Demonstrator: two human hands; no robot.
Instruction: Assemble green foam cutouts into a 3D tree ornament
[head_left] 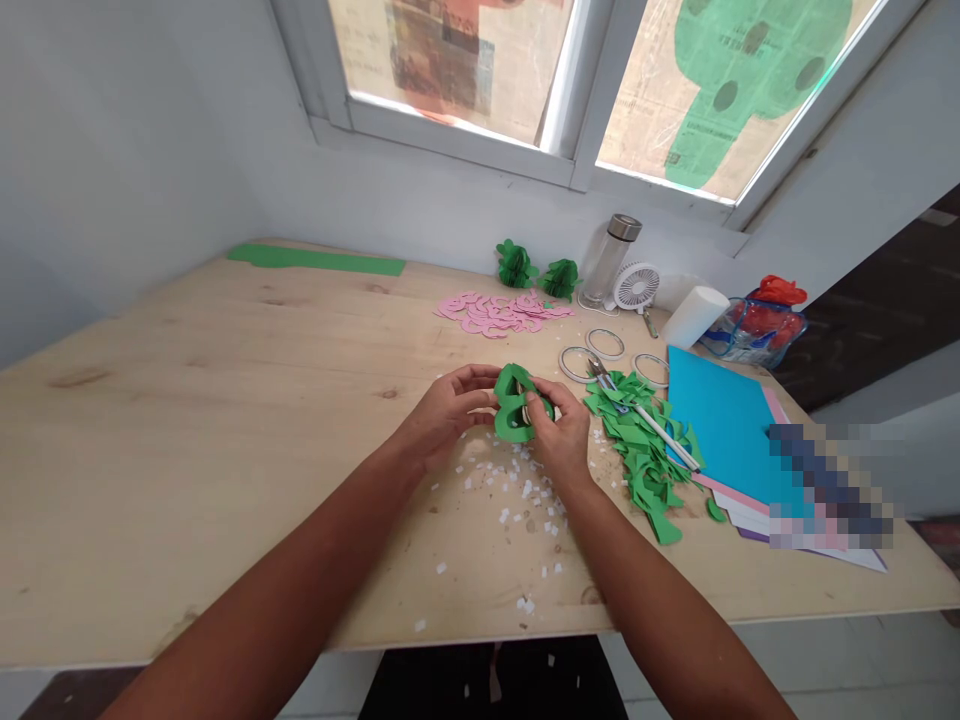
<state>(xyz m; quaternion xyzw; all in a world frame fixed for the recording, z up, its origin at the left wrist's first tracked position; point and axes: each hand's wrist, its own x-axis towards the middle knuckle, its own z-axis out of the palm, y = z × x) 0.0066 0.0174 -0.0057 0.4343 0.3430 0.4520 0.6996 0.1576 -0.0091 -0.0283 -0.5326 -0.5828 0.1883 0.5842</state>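
A green paper cutout (513, 421) with rounded lobes and openings in it is held up between my two hands, just above the table. My right hand (562, 432) grips its right side, thumb pressed on the front. At the left edge, the bent fingers of my left hand (450, 408) close against the paper; their exact pinch is partly hidden. Small white paper scraps (525, 490) lie scattered below. To the right of my right hand is a heap of green paper offcuts (649, 465), with scissors (600, 374) and a white pen-like stick (664, 435) on it.
Pink paper cutouts (495, 313) and two green paper pompoms (514, 265) lie farther back. Tape rolls (604, 344), a bottle (609, 262), a small fan (636, 288) and a white roll (696, 317) stand right of them. Blue paper sheets (724, 420) cover the right side; a green strip (322, 261) lies back left.
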